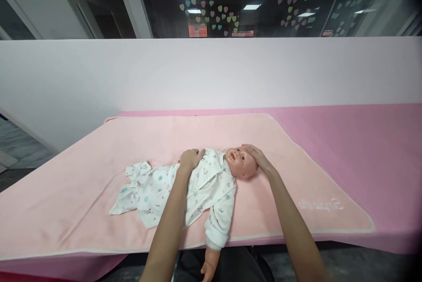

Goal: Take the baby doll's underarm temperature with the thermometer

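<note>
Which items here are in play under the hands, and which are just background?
In play:
- baby doll, lying on its back, head to the right
- printed white outfit on the doll
- left hand resting on the doll's chest
- right hand cupping the doll's head
- pink blanket under the doll

Background:
- pink table cover
- white partition
- heart stickers on glass

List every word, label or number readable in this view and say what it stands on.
White embroidered script on the pink blanket, near its right corner: seen upside down and too blurred to read.
Red signs behind the dark glass: too small to read.
The doll's printed garment: small pictures only, no readable text.
Nothing else bears writing.
</note>
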Available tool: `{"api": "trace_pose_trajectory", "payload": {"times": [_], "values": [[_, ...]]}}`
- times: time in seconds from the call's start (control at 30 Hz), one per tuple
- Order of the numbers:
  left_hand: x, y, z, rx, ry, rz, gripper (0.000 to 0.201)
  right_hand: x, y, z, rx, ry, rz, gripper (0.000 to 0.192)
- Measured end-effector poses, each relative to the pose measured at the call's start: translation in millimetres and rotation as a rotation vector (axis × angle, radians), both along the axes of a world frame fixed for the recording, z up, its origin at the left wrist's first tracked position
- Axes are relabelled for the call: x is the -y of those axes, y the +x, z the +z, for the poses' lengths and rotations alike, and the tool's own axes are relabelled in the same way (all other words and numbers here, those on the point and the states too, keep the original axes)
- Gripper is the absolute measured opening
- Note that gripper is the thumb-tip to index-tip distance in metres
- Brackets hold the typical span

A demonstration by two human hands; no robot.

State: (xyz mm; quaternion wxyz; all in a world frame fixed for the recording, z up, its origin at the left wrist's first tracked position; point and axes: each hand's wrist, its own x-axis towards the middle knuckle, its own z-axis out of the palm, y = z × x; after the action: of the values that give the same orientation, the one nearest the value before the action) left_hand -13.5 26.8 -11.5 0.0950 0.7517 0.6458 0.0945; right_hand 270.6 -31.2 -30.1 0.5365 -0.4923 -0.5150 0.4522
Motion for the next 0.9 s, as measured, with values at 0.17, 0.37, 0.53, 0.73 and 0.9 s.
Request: {"api": "trace_pose_trajectory", "payload": {"times": [0.17, 0.37, 0.53, 0.73, 0.9], "values": [[-1.8, 1.9, -2.5, -0.007, -0.04, -0.006, 0.064, 3.3, 1.4, -1.4, -0.122, -0.055, 0.045, 0.047], [6.1, -1.6, -2.0, 0.003, -0.013, 0.021, 0.066, 8.7, 2.3, -10.9, -0.193, -0.162, 0.061, 0.051], [6.8, -19.3, -2.2, 0.088, -0.091, 0.017, 0.064, 13.0, -0.2, -7.1, -0.328, -0.264, 0.166, 0.052], [14.6, -40.0, -6.2, 0.075, -0.11, 0.107, 0.06, 11.0, -1.7, -5.5, -0.456, -0.327, 0.153, 0.04], [24.6, -46.2, -10.9, 0.104, -0.066, 0.129, 0.049, 6.2, 1.4, -15.2, -0.505, -0.315, 0.153, 0.033]]}}
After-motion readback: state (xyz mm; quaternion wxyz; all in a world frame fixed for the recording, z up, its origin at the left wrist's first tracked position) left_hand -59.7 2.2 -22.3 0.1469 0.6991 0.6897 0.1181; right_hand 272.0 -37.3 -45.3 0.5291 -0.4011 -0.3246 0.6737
